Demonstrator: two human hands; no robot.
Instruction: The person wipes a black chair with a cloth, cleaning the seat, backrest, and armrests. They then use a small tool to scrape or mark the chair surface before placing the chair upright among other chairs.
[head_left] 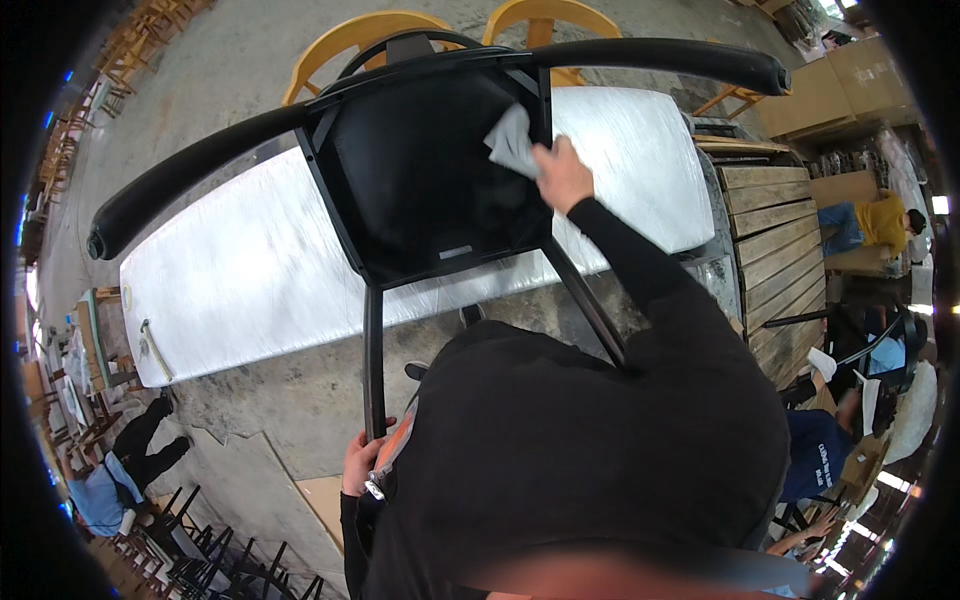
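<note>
We pinched a pale cloth (512, 143) in our right hand (566, 177) against the black chair (420, 170), which lay across the white-covered surface (235, 285); our left hand (360, 464) wrapped one leg (374, 355).

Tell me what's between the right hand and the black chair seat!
In the head view, a pale grey cloth is there: the right hand holds it over the black chair seat. Blur hides whether it touches.

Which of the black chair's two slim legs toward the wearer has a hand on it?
The left leg: the left hand grips its near end. The right leg has none, as the right hand holds a pale cloth.
</note>
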